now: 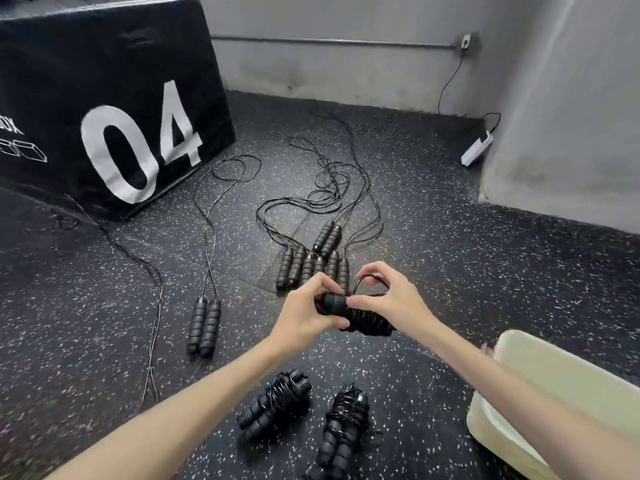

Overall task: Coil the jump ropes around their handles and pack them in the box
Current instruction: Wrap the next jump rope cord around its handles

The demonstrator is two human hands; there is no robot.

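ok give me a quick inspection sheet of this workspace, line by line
surface: dark speckled rubber floor.
job's things: two wound ropes lie near the person; one pair of handles at left and a cluster of handles ahead, cords loose; pale box at right.
clutter: nothing seen.
hands: left hand grips a rope bundle; right hand pinches its cord loop.
cables: a wall cable runs down to a white device.
surroundings: black block marked 04, grey walls.
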